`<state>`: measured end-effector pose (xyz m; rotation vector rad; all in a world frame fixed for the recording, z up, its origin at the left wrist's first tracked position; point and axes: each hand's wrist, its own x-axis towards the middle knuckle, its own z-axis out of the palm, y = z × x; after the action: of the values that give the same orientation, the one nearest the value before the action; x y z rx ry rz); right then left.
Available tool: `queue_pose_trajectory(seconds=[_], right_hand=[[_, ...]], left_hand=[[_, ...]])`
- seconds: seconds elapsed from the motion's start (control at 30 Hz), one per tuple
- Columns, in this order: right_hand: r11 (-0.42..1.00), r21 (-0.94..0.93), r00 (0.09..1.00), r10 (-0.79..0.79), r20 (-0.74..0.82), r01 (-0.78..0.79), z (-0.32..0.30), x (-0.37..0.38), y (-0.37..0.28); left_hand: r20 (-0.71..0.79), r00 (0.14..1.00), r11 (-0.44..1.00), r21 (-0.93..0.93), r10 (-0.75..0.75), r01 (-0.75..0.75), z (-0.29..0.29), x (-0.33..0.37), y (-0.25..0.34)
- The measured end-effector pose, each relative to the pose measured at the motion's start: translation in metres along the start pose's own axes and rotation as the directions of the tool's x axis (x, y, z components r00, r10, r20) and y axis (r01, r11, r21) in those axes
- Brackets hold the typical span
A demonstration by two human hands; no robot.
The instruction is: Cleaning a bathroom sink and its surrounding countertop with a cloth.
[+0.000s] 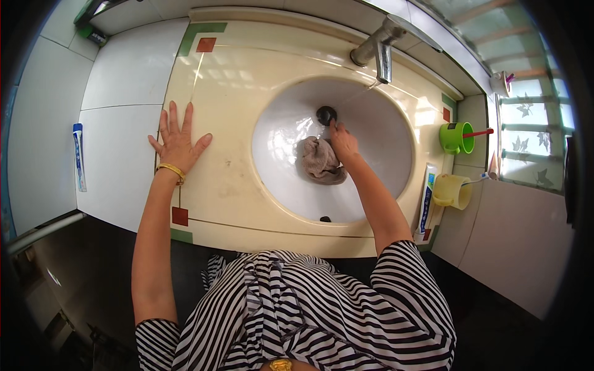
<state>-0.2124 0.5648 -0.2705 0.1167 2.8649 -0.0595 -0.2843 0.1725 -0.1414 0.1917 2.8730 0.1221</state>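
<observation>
My right hand (344, 142) reaches into the white oval sink (278, 185). Its fingertips are drawn together at the edge of a round black drain stopper (326, 115) and seem to grip it; the far side of those fingers is hidden. Just left of that hand, a crumpled grey-brown cloth (320, 159) lies on the basin floor, looking wet. My left hand (177, 137), a gold bangle at its wrist, rests flat with spread fingers on the left part of the cream countertop (229, 133). It holds nothing.
A metal faucet (377, 46) rises behind the basin. Along the right edge are a green cup (455, 139) with a red-handled toothbrush, a yellow cup (450, 191) with another toothbrush, and a toothpaste tube (426, 201). Another tube (78, 157) lies on white tiles at left.
</observation>
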Motion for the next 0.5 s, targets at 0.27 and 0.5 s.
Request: queue_pose_trajectory(seconds=[0.27,0.5], right_hand=[[0.995,-0.097,0.999,0.009,-0.042,-0.013,-0.011,0.012,0.006],[0.988,0.129,0.995,-0.09,0.041,0.084,-0.01,0.02,-0.023]], left_hand=[[0.014,1.0,1.0,-0.028,0.0,0.001,-0.001,-0.001,0.0],[0.024,1.0,1.0,-0.007,-0.016,0.016,-0.001,-0.003,-0.002]])
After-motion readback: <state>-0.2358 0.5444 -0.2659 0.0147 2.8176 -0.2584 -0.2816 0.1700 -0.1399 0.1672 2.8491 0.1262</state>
